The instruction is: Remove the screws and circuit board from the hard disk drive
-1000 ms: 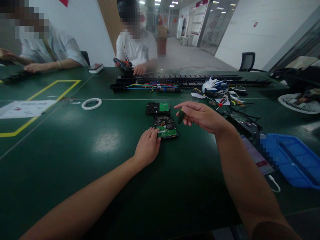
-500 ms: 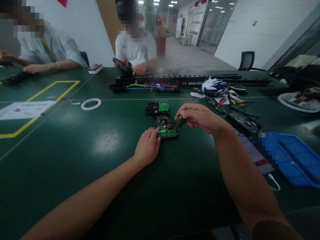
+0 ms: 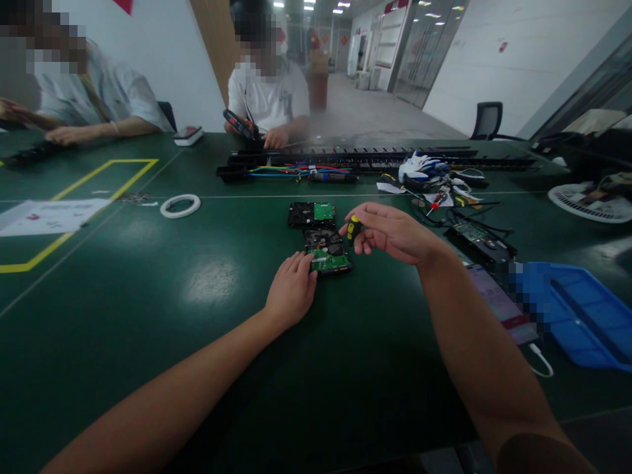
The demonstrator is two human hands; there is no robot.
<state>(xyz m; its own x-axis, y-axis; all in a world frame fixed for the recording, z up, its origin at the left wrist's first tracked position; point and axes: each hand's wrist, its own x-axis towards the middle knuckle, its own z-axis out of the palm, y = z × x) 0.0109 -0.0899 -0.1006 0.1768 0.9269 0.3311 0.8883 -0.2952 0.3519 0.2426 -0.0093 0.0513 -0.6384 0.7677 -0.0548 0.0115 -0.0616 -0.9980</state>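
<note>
Two hard drives lie on the green table. The farther hard drive (image 3: 311, 214) is black with a small green board. The nearer hard drive (image 3: 326, 253) has a larger green board facing up. My left hand (image 3: 292, 288) rests at its left edge, fingers together on the board's corner, steadying grip or touch only. Over the right side of the nearer drive, my right hand (image 3: 378, 232) has its fingers around a short yellow and black screwdriver (image 3: 353, 229). The screwdriver's handle stands almost upright; its tip is too small to make out.
Behind the drives lie black rails (image 3: 355, 158) and coloured cables. To the right are gloves (image 3: 422, 170), an opened device (image 3: 481, 240), a phone-like panel (image 3: 501, 299) and a blue tray (image 3: 587, 316). A tape roll (image 3: 180, 206) lies left. Two people sit across the table.
The screwdriver handle has turned more upright and shows more yellow. My right hand has shifted slightly left, its fingers loosened a little. My left hand has stayed in place.
</note>
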